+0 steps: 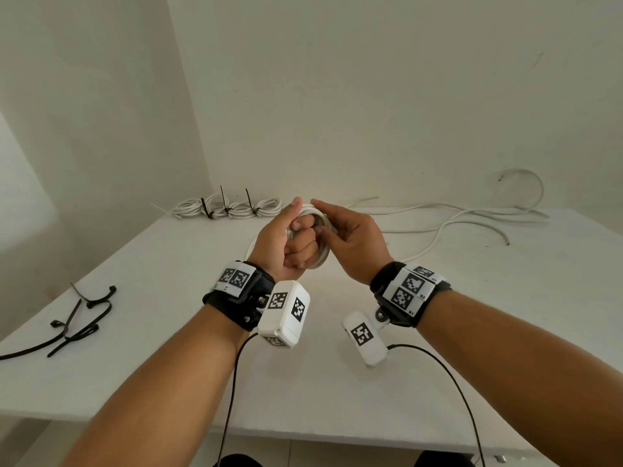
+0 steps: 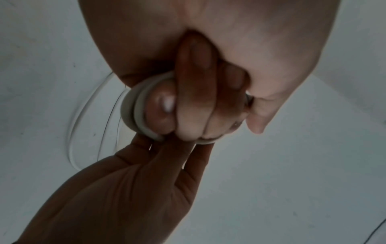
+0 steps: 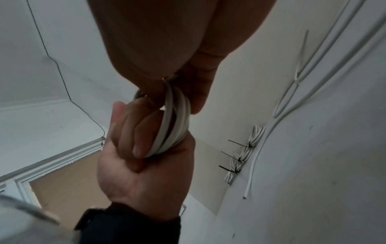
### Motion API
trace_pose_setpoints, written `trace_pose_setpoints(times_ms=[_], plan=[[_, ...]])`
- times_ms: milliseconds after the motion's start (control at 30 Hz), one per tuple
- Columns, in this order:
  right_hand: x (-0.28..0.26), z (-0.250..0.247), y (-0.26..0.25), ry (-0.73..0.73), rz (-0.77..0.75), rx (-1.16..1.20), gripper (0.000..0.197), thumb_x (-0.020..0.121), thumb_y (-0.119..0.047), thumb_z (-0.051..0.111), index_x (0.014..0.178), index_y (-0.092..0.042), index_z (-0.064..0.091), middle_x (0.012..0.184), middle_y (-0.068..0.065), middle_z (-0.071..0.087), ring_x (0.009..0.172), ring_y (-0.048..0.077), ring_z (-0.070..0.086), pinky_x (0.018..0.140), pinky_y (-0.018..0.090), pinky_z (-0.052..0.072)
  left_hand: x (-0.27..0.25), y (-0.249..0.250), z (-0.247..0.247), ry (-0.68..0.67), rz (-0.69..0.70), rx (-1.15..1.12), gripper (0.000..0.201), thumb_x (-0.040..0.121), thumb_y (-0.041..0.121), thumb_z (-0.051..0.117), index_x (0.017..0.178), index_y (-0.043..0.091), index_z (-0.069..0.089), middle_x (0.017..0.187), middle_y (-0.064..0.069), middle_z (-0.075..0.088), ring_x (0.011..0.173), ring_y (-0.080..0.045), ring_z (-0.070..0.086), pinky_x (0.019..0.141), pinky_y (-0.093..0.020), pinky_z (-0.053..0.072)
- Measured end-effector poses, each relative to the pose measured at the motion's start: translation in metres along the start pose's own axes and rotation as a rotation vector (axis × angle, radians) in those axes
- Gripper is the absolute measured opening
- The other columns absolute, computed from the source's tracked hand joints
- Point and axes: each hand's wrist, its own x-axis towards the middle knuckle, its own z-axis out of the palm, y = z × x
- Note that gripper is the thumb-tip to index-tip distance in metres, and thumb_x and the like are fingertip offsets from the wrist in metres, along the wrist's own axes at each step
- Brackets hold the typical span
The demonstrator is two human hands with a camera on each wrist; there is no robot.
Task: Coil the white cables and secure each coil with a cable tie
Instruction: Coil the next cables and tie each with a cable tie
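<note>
**Winding a white cable into a coil above the table**

The left hand [image 1: 286, 244] was clenched round the coil [image 1: 322, 254], its fingers curled through the loops, apparently so the turns could not spring apart. The right hand [image 1: 350, 241] pinched the coil's top edge between thumb and fingers, probably to lay on another turn. Both hands held it in the air over the white table [image 1: 438, 382]. A tail of cable ran from the coil toward 3 o'clock, joining the loose cables [image 1: 472, 217], so winding looked unfinished. Finished coils [image 1: 229, 208] with black ties stood at the far edge, toward 11 o'clock. Spare cable ties [image 1: 77, 318] lay at 9 o'clock, within the left hand's reach for binding this coil.
</note>
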Motion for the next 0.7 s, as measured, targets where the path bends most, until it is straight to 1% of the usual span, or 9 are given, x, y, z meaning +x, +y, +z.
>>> trace_pose_setpoints(times_ms=[67, 200, 267, 367, 400, 467, 567, 633, 700], plan=[[0.0, 0.004, 0.0, 0.034, -0.036, -0.101, 0.038, 0.094, -0.008, 0.063, 0.131, -0.016, 0.063, 0.1, -0.002, 0.073, 0.084, -0.009, 0.062, 0.078, 0.003, 0.044, -0.001, 0.0, 0.002, 0.072, 0.001, 0.019, 0.054, 0.096, 0.055, 0.036, 0.054, 0.021, 0.04, 0.031, 0.006, 0.023, 0.025, -0.008, 0.021, 0.036, -0.023, 0.021], [-0.002, 0.014, 0.0, 0.061, -0.085, -0.184, 0.037, 0.094, -0.008, 0.06, 0.13, -0.014, 0.064, 0.097, 0.004, 0.075, 0.086, 0.004, 0.063, 0.075, 0.006, 0.046, 0.0, 0.004, 0.0, 0.192, -0.008, 0.129, 0.064, 0.093, 0.067, 0.036, 0.053, 0.018, 0.039, 0.033, 0.002, 0.022, 0.027, -0.012, 0.023, 0.041, -0.026, 0.02], [-0.001, 0.017, -0.001, 0.082, -0.1, -0.204, 0.036, 0.095, -0.007, 0.059, 0.13, -0.014, 0.064, 0.094, 0.004, 0.074, 0.083, 0.005, 0.063, 0.073, 0.006, 0.046, 0.001, 0.008, 0.0, 0.279, -0.023, 0.183, 0.066, 0.09, 0.072, 0.04, 0.053, 0.017, 0.041, 0.035, 0.001, 0.023, 0.03, -0.014, 0.026, 0.047, -0.029, 0.02], [0.003, 0.02, -0.003, 0.088, -0.125, -0.218, 0.036, 0.095, -0.007, 0.059, 0.131, -0.013, 0.063, 0.087, 0.002, 0.073, 0.068, 0.001, 0.062, 0.069, 0.006, 0.046, 0.001, 0.012, 0.0, 0.457, 0.034, 0.251, 0.063, 0.091, 0.067, 0.048, 0.055, 0.015, 0.046, 0.041, 0.0, 0.027, 0.038, -0.017, 0.029, 0.051, -0.031, 0.027], [0.004, 0.021, -0.005, 0.078, -0.139, -0.23, 0.036, 0.095, -0.007, 0.059, 0.131, -0.013, 0.063, 0.086, 0.0, 0.072, 0.067, -0.001, 0.062, 0.069, 0.007, 0.046, 0.001, 0.013, -0.001, 0.492, 0.063, 0.262, 0.06, 0.092, 0.063, 0.051, 0.058, 0.015, 0.047, 0.043, -0.001, 0.028, 0.04, -0.018, 0.03, 0.051, -0.031, 0.03], [0.006, 0.021, -0.008, 0.053, -0.159, -0.24, 0.037, 0.096, -0.008, 0.058, 0.132, -0.012, 0.062, 0.088, -0.002, 0.071, 0.069, 0.002, 0.063, 0.069, 0.01, 0.049, -0.001, 0.015, -0.002, 0.483, 0.075, 0.232, 0.053, 0.095, 0.057, 0.052, 0.063, 0.015, 0.047, 0.045, -0.001, 0.026, 0.041, -0.018, 0.029, 0.051, -0.031, 0.033], [0.012, 0.02, -0.012, 0.037, -0.182, -0.254, 0.036, 0.097, -0.007, 0.054, 0.132, -0.012, 0.061, 0.092, -0.001, 0.07, 0.068, 0.006, 0.062, 0.068, 0.01, 0.048, -0.007, 0.026, -0.005, 0.35, -0.025, 0.016, 0.054, 0.096, 0.058, 0.046, 0.065, 0.014, 0.048, 0.041, 0.001, 0.025, 0.038, -0.015, 0.028, 0.048, -0.027, 0.036], [0.014, 0.021, -0.015, 0.007, -0.226, -0.275, 0.035, 0.097, -0.006, 0.053, 0.131, -0.01, 0.061, 0.092, -0.001, 0.068, 0.067, 0.007, 0.061, 0.067, 0.011, 0.048, -0.011, 0.032, -0.008, 0.287, -0.073, -0.081, 0.057, 0.095, 0.058, 0.041, 0.063, 0.012, 0.049, 0.039, 0.0, 0.025, 0.036, -0.015, 0.027, 0.047, -0.026, 0.035], [0.013, 0.024, -0.018, -0.032, -0.283, -0.297, 0.035, 0.096, -0.005, 0.053, 0.13, -0.008, 0.061, 0.09, 0.002, 0.067, 0.069, 0.01, 0.062, 0.068, 0.016, 0.05, -0.013, 0.034, -0.009, 0.33, -0.086, -0.054, 0.056, 0.099, 0.049, 0.039, 0.055, 0.013, 0.045, 0.037, 0.0, 0.022, 0.032, -0.014, 0.024, 0.042, -0.023, 0.032]])
